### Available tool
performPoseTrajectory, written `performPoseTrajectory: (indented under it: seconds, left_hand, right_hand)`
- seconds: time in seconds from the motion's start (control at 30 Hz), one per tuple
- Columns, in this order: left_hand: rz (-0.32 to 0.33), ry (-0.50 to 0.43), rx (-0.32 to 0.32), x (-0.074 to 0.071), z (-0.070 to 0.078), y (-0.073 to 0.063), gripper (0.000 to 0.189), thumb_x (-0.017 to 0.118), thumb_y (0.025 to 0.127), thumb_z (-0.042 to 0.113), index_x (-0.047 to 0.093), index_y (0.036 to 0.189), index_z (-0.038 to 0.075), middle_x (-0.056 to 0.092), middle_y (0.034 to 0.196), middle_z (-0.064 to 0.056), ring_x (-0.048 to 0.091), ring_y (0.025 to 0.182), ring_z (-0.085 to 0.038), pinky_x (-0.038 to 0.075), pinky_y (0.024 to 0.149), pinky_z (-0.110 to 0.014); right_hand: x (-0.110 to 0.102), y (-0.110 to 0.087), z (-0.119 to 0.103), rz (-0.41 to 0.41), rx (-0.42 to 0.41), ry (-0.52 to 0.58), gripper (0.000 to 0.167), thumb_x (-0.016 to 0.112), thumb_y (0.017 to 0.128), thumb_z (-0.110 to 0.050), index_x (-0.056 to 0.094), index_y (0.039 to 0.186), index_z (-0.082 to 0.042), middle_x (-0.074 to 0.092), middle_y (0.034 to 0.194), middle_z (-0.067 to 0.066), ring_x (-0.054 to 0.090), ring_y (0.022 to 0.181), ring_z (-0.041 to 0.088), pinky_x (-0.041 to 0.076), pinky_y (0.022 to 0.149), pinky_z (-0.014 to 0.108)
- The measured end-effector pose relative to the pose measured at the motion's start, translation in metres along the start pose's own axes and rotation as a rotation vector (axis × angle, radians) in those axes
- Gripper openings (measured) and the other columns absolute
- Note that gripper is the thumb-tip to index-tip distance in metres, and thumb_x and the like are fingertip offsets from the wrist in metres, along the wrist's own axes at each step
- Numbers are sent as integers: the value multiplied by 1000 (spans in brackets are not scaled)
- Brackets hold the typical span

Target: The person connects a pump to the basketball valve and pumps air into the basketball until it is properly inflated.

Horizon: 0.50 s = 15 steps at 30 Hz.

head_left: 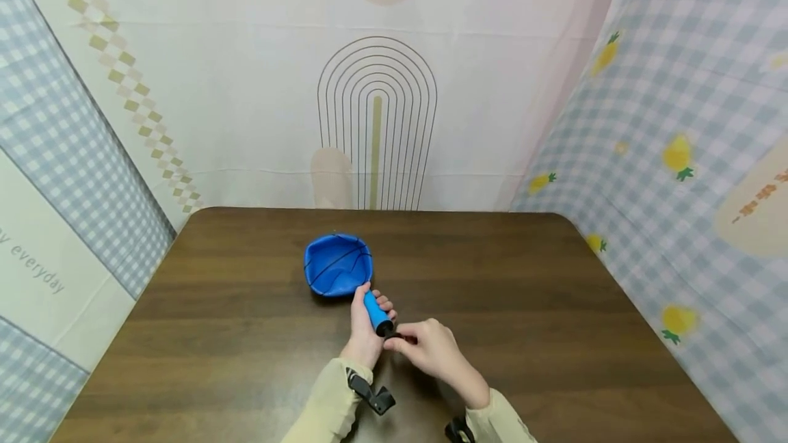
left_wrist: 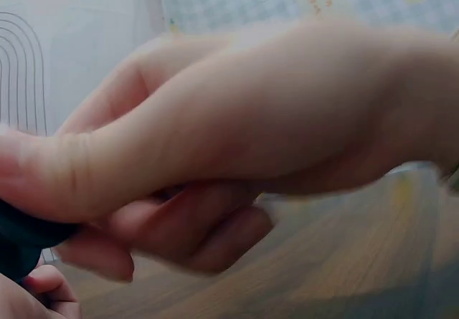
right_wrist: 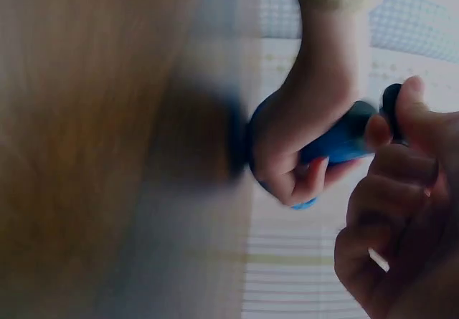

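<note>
A deflated blue ball (head_left: 335, 266) with black lines, caved in like a bowl, sits beyond my hands in the head view. My left hand (head_left: 364, 335) grips the blue barrel of a small hand pump (head_left: 376, 310), whose far end points at the ball's near edge. Between thumb and fingers, my right hand (head_left: 434, 348) pinches the pump's black handle (right_wrist: 391, 106) at the near end. In the right wrist view, a short gap shows between handle and barrel. The left wrist view is filled by the right hand (left_wrist: 244, 111), while left-hand fingers (left_wrist: 50, 287) show at its corner.
Under everything lies a dark brown wooden table (head_left: 505, 279) with rounded far corners. A pale printed cloth (head_left: 258, 101) hangs behind it, and checked cloth (head_left: 646, 210) hangs along the right side. Black straps (head_left: 371, 392) go round the sleeved wrists.
</note>
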<state>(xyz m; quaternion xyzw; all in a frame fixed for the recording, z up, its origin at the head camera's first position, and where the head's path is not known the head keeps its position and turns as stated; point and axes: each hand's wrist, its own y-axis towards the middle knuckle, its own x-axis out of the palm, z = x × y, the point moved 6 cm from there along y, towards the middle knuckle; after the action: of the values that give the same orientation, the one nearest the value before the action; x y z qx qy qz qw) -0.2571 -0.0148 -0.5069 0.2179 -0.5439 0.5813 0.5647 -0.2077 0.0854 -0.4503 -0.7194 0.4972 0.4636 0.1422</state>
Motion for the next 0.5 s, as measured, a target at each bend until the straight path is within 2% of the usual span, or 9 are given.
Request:
performPoseTrajectory:
  seconds: [0.13, 0.3, 0.43, 0.5]
  left_hand:
    - [24, 10, 11, -6, -2, 6, 31, 41, 101, 37, 45, 77, 17, 45, 60, 9, 44, 50, -3, 34, 52, -20]
    - [43, 86, 41, -8, 4, 9, 28, 42, 101, 35, 44, 79, 17, 46, 61, 9, 45, 55, -5, 35, 55, -20]
    - [29, 146, 10, -5, 10, 6, 26, 41, 102, 31, 41, 83, 14, 45, 65, 6, 46, 59, -8, 37, 62, -24]
    - [20, 149, -22, -3, 11, 5, 25, 42, 102, 31, 40, 84, 13, 45, 66, 5, 47, 60, -8, 38, 65, -25]
  right_hand:
    - [6, 4, 8, -25, 40, 38, 41, 69, 86, -37, 45, 59, -16, 27, 52, -15, 26, 45, -6, 20, 44, 14]
    - [10, 1, 10, -47, 100, 59, 38, 64, 90, -40, 49, 63, -18, 30, 53, -14, 28, 45, -4, 23, 45, 15]
    - [9, -7, 10, -24, 133, 31, 41, 60, 91, -43, 44, 63, -18, 29, 53, -11, 24, 44, -3, 21, 45, 15]
    - [7, -11, 8, -11, 124, 31, 41, 59, 92, -42, 42, 64, -17, 27, 54, -11, 23, 44, -4, 20, 45, 14]
